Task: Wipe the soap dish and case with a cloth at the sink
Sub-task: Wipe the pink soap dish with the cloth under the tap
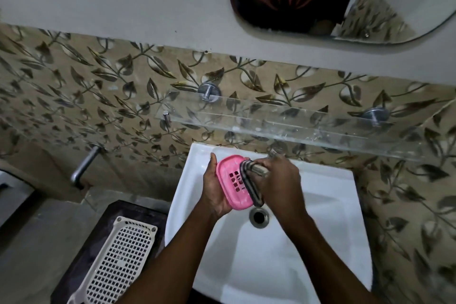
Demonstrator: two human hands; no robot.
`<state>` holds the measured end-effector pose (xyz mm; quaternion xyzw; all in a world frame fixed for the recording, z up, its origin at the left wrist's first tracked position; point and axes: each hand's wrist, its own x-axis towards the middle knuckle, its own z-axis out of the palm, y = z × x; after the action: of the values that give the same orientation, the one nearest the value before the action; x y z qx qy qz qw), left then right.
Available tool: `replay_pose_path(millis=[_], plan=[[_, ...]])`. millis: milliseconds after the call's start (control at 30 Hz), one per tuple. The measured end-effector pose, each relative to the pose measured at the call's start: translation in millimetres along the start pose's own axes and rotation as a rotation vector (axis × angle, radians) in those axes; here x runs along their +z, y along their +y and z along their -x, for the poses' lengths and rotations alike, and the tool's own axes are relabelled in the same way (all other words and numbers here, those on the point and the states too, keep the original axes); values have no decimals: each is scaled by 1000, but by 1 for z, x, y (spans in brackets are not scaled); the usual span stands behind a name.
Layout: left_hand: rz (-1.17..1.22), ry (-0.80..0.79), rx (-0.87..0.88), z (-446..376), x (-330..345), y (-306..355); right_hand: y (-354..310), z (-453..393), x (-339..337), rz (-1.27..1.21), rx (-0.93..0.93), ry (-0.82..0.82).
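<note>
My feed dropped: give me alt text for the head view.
Over a white sink, the left hand holds a pink soap dish while the right hand presses a striped cloth against it.

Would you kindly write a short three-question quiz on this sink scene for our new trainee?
1. True or false: the left hand holds the pink soap dish over the sink.
2. Which thing does the right hand press against the dish? A) a sponge B) a striped cloth C) a brush
3. Fill in: the white slotted tray lies to the ___ of the sink.

Key: 1 true; 2 B; 3 left.
</note>
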<state>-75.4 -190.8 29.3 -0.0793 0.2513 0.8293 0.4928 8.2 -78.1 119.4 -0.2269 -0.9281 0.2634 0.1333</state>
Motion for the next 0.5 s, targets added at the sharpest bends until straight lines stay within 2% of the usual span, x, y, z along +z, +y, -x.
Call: replay_pose_path(millis=[100,233,333,367,433,500], plan=[[-30,21,-14,2,2,-5,-6,4,27,23,-17,87],[-88,80,0,5,-2,-7,-1,18,41,72,-152,1],[-124,83,-27,4,-1,-12,4,12,34,-53,3,119],[-123,87,-30,3,0,-12,0,13,35,-48,4,118],[-121,102,-34,3,-2,-12,-7,17,41,21,-111,48],[-125,104,-48,4,-4,-11,-9,16,39,15,-117,-14]])
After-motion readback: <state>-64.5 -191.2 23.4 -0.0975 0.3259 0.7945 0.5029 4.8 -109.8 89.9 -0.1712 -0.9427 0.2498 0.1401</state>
